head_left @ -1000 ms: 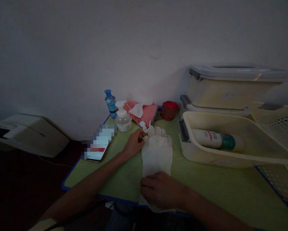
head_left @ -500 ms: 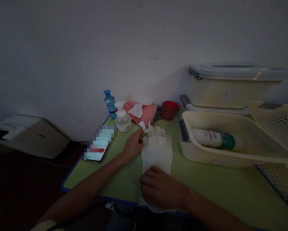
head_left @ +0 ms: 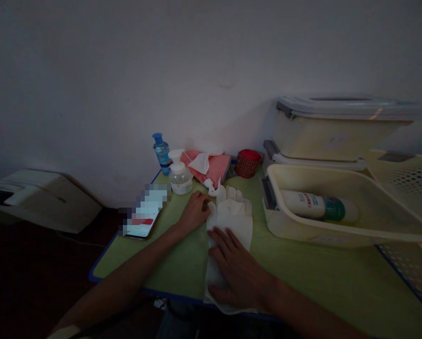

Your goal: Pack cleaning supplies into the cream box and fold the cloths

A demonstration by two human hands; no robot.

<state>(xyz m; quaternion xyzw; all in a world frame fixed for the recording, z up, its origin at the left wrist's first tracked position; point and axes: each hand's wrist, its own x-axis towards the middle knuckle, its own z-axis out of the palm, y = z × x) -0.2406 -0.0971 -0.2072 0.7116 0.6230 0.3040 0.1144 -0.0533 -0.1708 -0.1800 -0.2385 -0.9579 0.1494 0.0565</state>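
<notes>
A white glove (head_left: 232,220) lies flat on the green table, its fingers pointing away from me and its cuff reaching the front edge. Some of its fingers are folded or curled. My left hand (head_left: 195,210) is beside the glove's left edge, with bent fingers closed on the glove near its thumb; the exact grip is partly hidden. My right hand (head_left: 235,268) rests on the lower part of the glove, palm down and fingers spread out. Part of the cuff is hidden beneath it.
Left on the table (head_left: 175,273) is a lit phone (head_left: 145,214). Behind stand a blue bottle (head_left: 162,153), a clear jar (head_left: 180,180), a red patterned cloth (head_left: 214,165) and a red round case (head_left: 248,163). Right, an open bin (head_left: 338,235) holds a white-and-green bottle (head_left: 307,203); lidded boxes (head_left: 323,136) stand behind.
My right hand has spread its curled fingers and slid forward over the glove. The left hand has lowered its raised fingertips slightly, away from the glove's curled finger.
</notes>
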